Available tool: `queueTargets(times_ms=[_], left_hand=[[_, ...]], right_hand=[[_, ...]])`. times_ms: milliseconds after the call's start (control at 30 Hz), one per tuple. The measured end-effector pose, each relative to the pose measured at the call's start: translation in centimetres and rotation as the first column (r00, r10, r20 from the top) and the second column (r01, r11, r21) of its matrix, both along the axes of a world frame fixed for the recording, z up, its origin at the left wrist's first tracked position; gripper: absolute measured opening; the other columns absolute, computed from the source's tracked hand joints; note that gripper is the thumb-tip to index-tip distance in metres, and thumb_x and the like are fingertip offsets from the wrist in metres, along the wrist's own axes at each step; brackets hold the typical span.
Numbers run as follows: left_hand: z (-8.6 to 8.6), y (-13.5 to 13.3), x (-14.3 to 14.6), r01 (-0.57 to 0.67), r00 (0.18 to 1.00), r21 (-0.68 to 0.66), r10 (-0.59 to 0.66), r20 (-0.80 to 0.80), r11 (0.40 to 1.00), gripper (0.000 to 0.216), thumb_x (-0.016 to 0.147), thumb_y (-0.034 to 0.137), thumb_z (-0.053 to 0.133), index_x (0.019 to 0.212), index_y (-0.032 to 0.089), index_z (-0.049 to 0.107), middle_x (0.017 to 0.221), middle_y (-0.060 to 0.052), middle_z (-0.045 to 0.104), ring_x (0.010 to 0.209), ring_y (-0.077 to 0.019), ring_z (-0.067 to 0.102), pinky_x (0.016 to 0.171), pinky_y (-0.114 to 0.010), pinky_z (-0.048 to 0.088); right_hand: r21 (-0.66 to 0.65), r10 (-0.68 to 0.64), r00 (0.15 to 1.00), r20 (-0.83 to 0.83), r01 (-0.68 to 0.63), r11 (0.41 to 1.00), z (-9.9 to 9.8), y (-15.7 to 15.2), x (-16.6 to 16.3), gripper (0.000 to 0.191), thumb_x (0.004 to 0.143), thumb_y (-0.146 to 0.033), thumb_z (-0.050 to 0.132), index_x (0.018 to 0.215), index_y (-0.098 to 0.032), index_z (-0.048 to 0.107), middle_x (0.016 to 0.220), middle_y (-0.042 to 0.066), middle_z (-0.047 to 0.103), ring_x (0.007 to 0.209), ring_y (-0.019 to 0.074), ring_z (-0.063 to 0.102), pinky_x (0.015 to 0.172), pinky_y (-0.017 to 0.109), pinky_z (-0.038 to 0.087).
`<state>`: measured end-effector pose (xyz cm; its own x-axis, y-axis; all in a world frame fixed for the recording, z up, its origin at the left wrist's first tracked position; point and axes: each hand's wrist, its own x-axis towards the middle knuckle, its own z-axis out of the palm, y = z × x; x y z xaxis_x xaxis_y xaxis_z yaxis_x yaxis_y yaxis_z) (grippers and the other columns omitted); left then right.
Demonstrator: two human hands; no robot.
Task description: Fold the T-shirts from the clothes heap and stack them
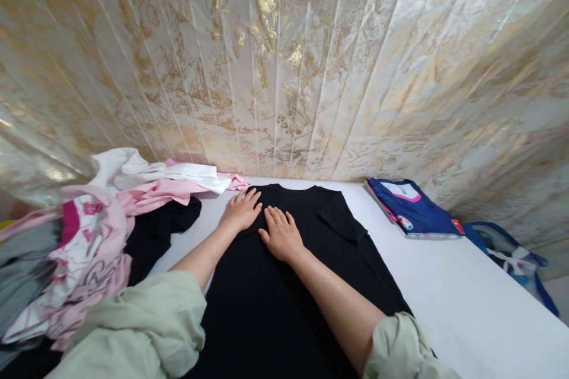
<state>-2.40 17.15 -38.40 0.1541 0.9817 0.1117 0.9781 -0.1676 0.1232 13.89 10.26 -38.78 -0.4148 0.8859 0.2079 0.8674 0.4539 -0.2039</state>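
Observation:
A black T-shirt (267,302) lies spread on the white table, its collar toward the curtain and its lower part running out of view toward me. My left hand (241,211) rests on the shirt near its left shoulder, fingers stretched out. Close beside it, my right hand (280,233) lies flat on the upper chest of the shirt with its fingers extended. Neither hand grips the cloth. The shirt's right sleeve (344,219) is laid over toward the body; the left sleeve is mostly hidden by my left hand and forearm.
At the left is a loose heap of pink, white, grey and black clothes (102,249). A folded navy garment with pink trim (415,207) lies at the table's back right. Past the right edge of the table (480,314) sits a clear bag with blue edging (511,251). A gold-patterned curtain (275,71) hangs behind.

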Motion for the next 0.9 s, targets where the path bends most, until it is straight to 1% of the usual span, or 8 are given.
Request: queueTargets(times_ms=[300,533,667,700,767,833,867,900], left_hand=[[0.1,-0.2,0.1,-0.007,1.0,0.006,0.007,0.023,1.0,0.054,0.095,0.043,0.031,0.146,0.026,0.038,0.157,-0.001,0.031,0.143,-0.0299,0.025,0.114,-0.048,0.022],[-0.3,0.0,-0.1,0.0,0.998,0.015,-0.001,0.068,1.0,0.053,0.095,0.042,0.034,0.145,0.024,0.04,0.156,-0.003,0.032,0.142,-0.0315,0.026,0.114,-0.049,0.022],[-0.2,-0.1,0.1,0.004,0.994,0.039,-0.008,0.109,0.999,0.05,0.093,0.04,0.039,0.142,0.028,0.044,0.155,-0.002,0.034,0.142,-0.0312,0.028,0.113,-0.05,0.022],[0.0,-0.1,0.1,0.006,0.992,0.048,-0.012,0.122,0.999,0.05,0.093,0.039,0.041,0.142,0.03,0.043,0.155,-0.001,0.034,0.141,-0.0301,0.029,0.113,-0.049,0.023],[0.6,0.0,0.0,-0.006,0.988,0.068,-0.004,0.152,0.998,0.051,0.092,0.038,0.043,0.143,0.032,0.04,0.156,0.0,0.032,0.14,-0.0258,0.032,0.113,-0.043,0.027],[1.3,0.0,-0.5,-0.06,0.981,0.085,0.043,0.187,0.995,0.052,0.094,0.036,0.04,0.145,0.026,0.035,0.156,-0.003,0.032,0.138,-0.021,0.037,0.109,-0.035,0.033],[1.7,-0.2,-0.9,-0.103,0.976,0.084,0.084,0.202,0.991,0.051,0.095,0.035,0.037,0.145,0.022,0.035,0.154,-0.007,0.035,0.135,-0.0201,0.041,0.106,-0.033,0.036],[1.9,-0.5,-1.4,-0.149,0.968,0.07,0.132,0.213,0.986,0.05,0.095,0.034,0.035,0.142,0.018,0.038,0.149,-0.011,0.042,0.13,-0.0207,0.047,0.101,-0.032,0.04]], right_hand=[[-0.002,-0.001,1.0,-0.004,0.001,1.0,0.0,0.0,0.0,0.06,0.097,-0.045,0.037,0.149,-0.015,0.032,0.154,0.009,0.033,0.142,0.0232,0.026,0.116,0.046,0.018],[0.005,0.003,1.0,-0.002,-0.003,1.0,0.0,-0.1,0.0,0.06,0.097,-0.045,0.037,0.148,-0.015,0.033,0.153,0.01,0.034,0.142,0.023,0.027,0.115,0.045,0.018],[0.017,-0.002,1.0,-0.001,0.002,1.0,0.0,-0.1,-0.1,0.06,0.097,-0.045,0.036,0.148,-0.014,0.033,0.153,0.01,0.033,0.142,0.0232,0.027,0.115,0.045,0.018],[0.018,-0.004,1.0,-0.001,0.004,1.0,0.0,-0.1,-0.1,0.06,0.097,-0.045,0.036,0.148,-0.014,0.033,0.154,0.01,0.033,0.142,0.0232,0.027,0.115,0.045,0.018],[0.012,-0.009,1.0,0.0,0.009,1.0,0.0,-0.2,-0.1,0.06,0.097,-0.045,0.036,0.148,-0.015,0.033,0.154,0.01,0.032,0.142,0.0231,0.027,0.115,0.045,0.018],[0.004,-0.012,1.0,-0.002,0.012,1.0,0.1,-0.2,0.0,0.059,0.097,-0.046,0.036,0.148,-0.016,0.033,0.154,0.01,0.033,0.142,0.023,0.027,0.115,0.044,0.018],[0.004,-0.011,1.0,-0.006,0.011,1.0,0.1,-0.2,0.0,0.059,0.097,-0.046,0.036,0.148,-0.016,0.033,0.154,0.01,0.033,0.142,0.0229,0.027,0.115,0.044,0.018],[0.004,-0.009,1.0,-0.012,0.009,1.0,0.2,-0.2,0.1,0.059,0.097,-0.046,0.036,0.148,-0.016,0.033,0.154,0.01,0.033,0.142,0.0229,0.027,0.115,0.044,0.018]])
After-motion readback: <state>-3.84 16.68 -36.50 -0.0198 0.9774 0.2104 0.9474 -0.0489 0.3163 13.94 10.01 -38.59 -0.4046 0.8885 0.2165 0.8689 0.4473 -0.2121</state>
